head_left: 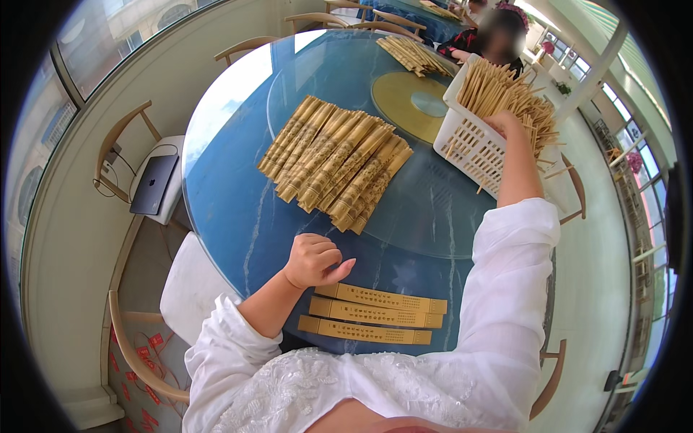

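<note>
Head view showed a high-walled, latticed white basket (469, 148) at the far right, where the right hand (507, 126) dipped among slender wooden sticks (498, 86), its grip too hidden to tell. The left hand (315, 261) curled its grip closed between a fanned, mottled stack (332, 162) and three flat gold strips (375, 313); bare blue worktop (224, 209) ran to the curved left edge.

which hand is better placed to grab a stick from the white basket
Probably the right hand: it is at the white basket, against the thin sticks, while the left hand is curled near the flat strips, farther away.
</note>
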Motion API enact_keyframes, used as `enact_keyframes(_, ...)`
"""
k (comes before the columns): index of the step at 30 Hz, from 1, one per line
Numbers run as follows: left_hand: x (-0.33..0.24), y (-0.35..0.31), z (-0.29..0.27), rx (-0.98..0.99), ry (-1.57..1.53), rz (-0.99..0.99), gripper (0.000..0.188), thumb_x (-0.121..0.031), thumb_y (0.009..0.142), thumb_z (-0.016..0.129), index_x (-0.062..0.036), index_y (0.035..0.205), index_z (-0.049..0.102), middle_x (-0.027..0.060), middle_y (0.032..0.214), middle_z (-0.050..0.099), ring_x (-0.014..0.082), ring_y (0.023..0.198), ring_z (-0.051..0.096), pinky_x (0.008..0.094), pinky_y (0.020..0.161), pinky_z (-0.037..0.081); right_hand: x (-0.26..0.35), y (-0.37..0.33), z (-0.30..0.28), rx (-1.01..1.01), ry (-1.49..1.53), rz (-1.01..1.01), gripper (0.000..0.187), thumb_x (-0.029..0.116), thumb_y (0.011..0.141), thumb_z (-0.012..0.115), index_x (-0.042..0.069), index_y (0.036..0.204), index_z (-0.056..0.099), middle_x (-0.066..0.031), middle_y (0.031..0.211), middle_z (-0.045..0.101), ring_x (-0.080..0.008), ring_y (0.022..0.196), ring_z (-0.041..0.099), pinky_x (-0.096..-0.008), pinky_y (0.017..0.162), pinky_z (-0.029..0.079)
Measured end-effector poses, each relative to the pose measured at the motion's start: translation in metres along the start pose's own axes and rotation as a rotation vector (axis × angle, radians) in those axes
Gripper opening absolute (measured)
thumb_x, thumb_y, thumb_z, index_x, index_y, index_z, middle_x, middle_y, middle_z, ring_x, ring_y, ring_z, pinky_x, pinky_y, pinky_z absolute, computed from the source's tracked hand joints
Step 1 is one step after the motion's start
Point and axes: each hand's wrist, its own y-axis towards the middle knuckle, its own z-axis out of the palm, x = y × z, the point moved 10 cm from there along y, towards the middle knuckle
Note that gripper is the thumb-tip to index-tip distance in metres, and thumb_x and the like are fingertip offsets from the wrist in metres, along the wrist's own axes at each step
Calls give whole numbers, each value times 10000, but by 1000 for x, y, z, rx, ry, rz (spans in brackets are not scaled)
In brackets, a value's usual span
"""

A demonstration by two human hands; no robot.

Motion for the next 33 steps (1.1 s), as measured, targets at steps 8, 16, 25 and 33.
enact_keyframes(8,-1,-1,0,19,-59,27,355,-161,773,725,-124,523,476,5,474,374,181,397,409,316,398,302,0,-32,20,151,142,52,484,407,775,811,56,1101,744,-174,1057,730,-286,870,712,-481,767,539)
enact_keyframes(16,1,1,-3,15,-29,21,357,-159,777,724,-116,520,480,9,470,385,189,396,415,313,397,316,2,-3,8,-26,14,-45,479,381,867,701,25,1187,696,-163,1053,723,-283,880,708,-467,777,547)
enact_keyframes(25,5,0,0,16,-10,14,370,-146,777,726,-110,500,483,15,448,398,190,383,419,305,394,332,-46,5,-24,-227,337,48,438,354,1043,384,-15,1172,580,-109,839,570,-236,701,542,-425,686,494)
enact_keyframes(33,15,0,4,-1,-29,-39,407,-167,805,732,-117,478,495,22,437,420,201,382,429,318,393,333,-46,-112,-140,-939,310,-178,582,449,1042,306,15,951,682,-171,864,682,-295,713,648,-432,705,513)
